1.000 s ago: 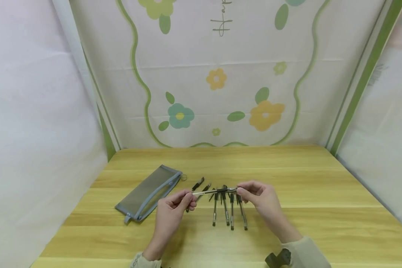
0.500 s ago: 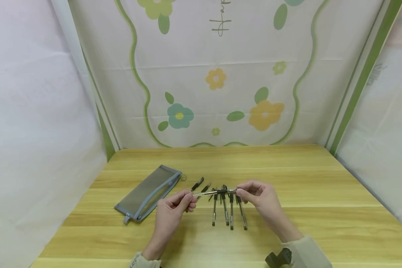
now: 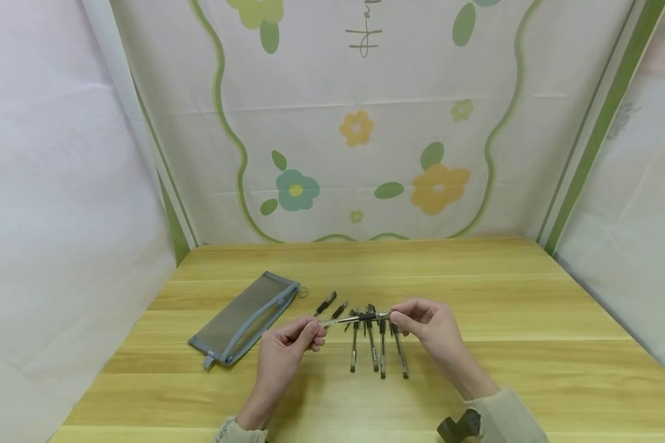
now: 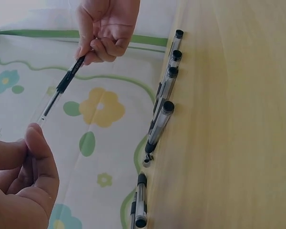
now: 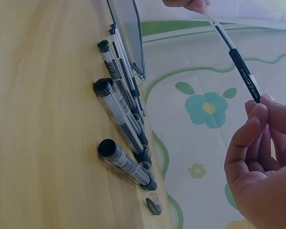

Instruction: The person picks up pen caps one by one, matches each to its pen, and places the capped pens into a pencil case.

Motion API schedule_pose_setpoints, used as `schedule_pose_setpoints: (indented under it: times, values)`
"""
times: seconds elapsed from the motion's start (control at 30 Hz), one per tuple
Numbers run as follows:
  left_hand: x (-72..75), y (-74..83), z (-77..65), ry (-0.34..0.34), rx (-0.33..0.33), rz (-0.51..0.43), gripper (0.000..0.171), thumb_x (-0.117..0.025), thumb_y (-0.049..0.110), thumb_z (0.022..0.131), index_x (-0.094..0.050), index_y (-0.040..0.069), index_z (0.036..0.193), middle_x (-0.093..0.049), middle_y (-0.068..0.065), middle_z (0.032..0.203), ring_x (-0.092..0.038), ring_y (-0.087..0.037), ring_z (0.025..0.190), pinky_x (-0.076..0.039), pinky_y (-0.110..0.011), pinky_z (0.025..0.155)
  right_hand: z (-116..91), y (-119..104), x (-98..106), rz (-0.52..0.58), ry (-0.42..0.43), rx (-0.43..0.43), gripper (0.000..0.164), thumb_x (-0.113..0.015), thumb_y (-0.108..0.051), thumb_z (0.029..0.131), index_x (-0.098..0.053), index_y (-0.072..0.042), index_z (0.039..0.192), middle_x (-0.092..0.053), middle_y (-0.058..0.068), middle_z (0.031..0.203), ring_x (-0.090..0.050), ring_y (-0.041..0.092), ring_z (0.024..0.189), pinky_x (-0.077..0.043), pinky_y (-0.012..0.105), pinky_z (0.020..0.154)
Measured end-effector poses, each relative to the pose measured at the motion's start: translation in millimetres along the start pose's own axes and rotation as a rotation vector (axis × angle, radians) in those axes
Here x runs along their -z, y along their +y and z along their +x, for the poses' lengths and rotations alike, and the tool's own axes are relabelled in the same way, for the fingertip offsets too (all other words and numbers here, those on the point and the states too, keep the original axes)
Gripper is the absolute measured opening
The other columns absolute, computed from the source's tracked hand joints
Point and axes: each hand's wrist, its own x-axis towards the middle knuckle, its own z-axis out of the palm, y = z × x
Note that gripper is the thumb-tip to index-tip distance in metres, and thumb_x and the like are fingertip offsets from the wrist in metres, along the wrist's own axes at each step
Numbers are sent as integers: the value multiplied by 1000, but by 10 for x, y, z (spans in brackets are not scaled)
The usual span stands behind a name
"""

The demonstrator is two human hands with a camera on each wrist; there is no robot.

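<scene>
The left hand [image 3: 285, 349] and right hand [image 3: 431, 326] are both clamped on one pen [image 5: 244, 74], its clear end pinched at left and its dark end at right, above the counter [image 3: 504, 295] where loose pens [image 3: 383, 357] lie. Hardly any change is seen over the last second; a steady hold is suggested.
</scene>
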Motion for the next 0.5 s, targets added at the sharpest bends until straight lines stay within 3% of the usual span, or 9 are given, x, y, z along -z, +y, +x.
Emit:
schedule_pose_setpoints:
  times: [0.5]
  values:
    - [-67,-26,-32,37,0,-41,21,-70,5,91,-69,-14,101,-69,-26,84,-69,-18,68,-59,-29,63,0,11,13,-21,-22,11,25,-75,-6,86,-65,10,102,-67,20,95,-64,29,82,-57,34,74]
